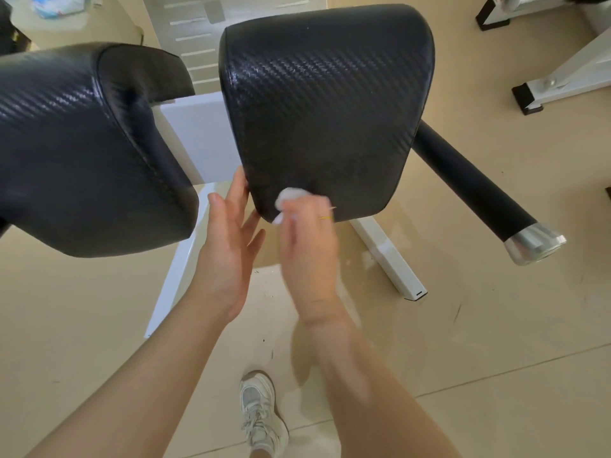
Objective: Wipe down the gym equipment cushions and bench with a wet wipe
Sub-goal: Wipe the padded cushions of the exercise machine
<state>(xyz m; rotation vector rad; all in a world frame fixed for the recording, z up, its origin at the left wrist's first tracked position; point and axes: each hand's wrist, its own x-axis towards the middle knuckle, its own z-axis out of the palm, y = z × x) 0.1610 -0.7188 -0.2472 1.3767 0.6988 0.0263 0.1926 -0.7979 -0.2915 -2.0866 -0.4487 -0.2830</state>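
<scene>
Fingers of the right hand (305, 241) are curled round a scrunched white wet wipe (287, 200), which is pressed onto the near lower corner of the right black cushion (325, 104); that hand is pretty blurred. The left hand (228, 241) is kept open, fingers straight, fingertips touching the cushion's left edge. A second black cushion (82, 147) is parked just left, across a narrow gap. A black padded handle with a chrome end cap (534, 244) juts out on the right, the white frame leg (388, 256) is seen underneath, and a white sneaker (261, 413) is planted on the beige floor.
</scene>
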